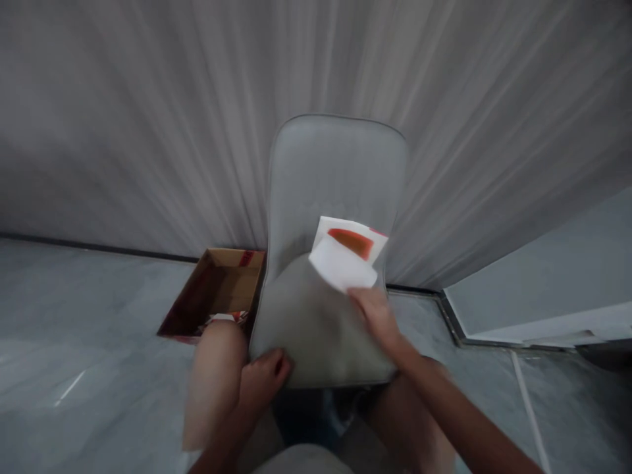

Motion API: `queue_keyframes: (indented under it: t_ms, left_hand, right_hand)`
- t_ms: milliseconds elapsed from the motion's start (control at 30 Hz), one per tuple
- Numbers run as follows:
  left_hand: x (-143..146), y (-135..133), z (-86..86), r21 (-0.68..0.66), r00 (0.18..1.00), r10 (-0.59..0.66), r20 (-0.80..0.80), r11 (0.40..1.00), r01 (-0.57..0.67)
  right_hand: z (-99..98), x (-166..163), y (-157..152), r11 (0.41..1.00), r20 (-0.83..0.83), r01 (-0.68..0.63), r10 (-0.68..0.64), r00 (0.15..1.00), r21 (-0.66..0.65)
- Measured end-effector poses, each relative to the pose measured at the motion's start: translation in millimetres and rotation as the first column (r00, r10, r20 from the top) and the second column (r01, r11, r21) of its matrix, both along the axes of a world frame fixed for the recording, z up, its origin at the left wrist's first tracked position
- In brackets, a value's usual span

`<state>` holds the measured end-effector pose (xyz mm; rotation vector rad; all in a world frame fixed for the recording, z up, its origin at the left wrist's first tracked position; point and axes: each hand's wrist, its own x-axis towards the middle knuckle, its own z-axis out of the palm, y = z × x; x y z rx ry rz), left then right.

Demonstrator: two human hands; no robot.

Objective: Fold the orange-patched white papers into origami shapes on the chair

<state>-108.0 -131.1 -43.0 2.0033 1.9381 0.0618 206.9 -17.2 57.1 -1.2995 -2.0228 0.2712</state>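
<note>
A grey upholstered chair (326,191) stands in front of me, its seat between my knees. My right hand (378,316) is over the seat, fingers closed on the lower edge of a white paper packet (348,253) with an orange-red mark, held above the seat. My left hand (264,378) rests curled at the front left edge of the seat, fingers bent; nothing shows in it. The picture is smeared by motion.
An open cardboard box (217,289) sits on the grey floor left of the chair, with something white and red inside. A grey pleated curtain (148,118) hangs behind. A raised grey ledge (543,283) lies at the right.
</note>
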Motion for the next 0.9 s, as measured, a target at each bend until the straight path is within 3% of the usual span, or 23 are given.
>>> queue_keyframes:
  t_ms: [33,67,100,200,233,300,367,400,467,667,800,900]
  left_hand:
    - [-1,0,2.2,-0.012,1.0,0.011,0.015,1.0,-0.011]
    - [-2,1,5.0,-0.027,0.999,0.028,0.043,0.999,-0.027]
    - [-3,2,8.3,-0.044,0.995,0.051,0.088,0.998,-0.047]
    - [-3,8,17.6,-0.1,0.924,0.147,0.353,0.988,-0.119]
    - [0,12,19.5,-0.131,0.854,0.176,0.49,0.983,-0.128]
    - [9,21,20.4,-0.245,0.633,0.252,0.732,0.964,-0.1]
    - [24,29,18.7,-0.395,0.455,0.367,0.811,0.918,-0.035]
    - [31,33,17.5,-0.438,0.427,0.396,0.813,0.899,-0.001]
    - [44,39,15.8,-0.47,0.42,0.4,0.815,0.88,0.073]
    - [58,37,20.2,-0.354,0.331,0.286,0.9,0.92,0.168]
    - [54,28,24.0,-0.353,0.348,0.317,0.882,0.935,0.044]
    - [51,28,22.0,-0.359,0.388,0.354,0.851,0.931,-0.062]
  right_hand:
    - [-10.5,-10,-29,0.991,-0.136,-0.051,0.034,0.99,-0.123]
    - [-19.2,-20,-56,0.967,-0.287,-0.037,-0.039,0.957,-0.253]
    - [-25.9,-29,-79,0.929,-0.435,0.036,-0.206,0.877,-0.369]
    - [-36.5,-50,-125,0.782,-0.669,0.093,-0.583,0.461,-0.617]
    - [-38.7,-54,-133,0.745,-0.684,0.069,-0.641,0.348,-0.663]
    - [-43.5,-57,-143,0.697,-0.675,0.022,-0.701,0.228,-0.717]
    - [-49.1,-56,-149,0.673,-0.658,-0.007,-0.721,0.217,-0.74]
    - [-51.8,-54,-151,0.669,-0.654,-0.016,-0.721,0.23,-0.743]
    - [-56.3,-48,-156,0.667,-0.652,-0.045,-0.71,0.267,-0.744]
    - [-68.6,-27,-171,0.621,-0.603,-0.064,-0.726,0.331,-0.782]
    - [-80.0,-16,-168,0.612,-0.574,-0.042,-0.713,0.402,-0.789]
    - [-85.8,-9,-148,0.625,-0.543,-0.022,-0.661,0.517,-0.781]
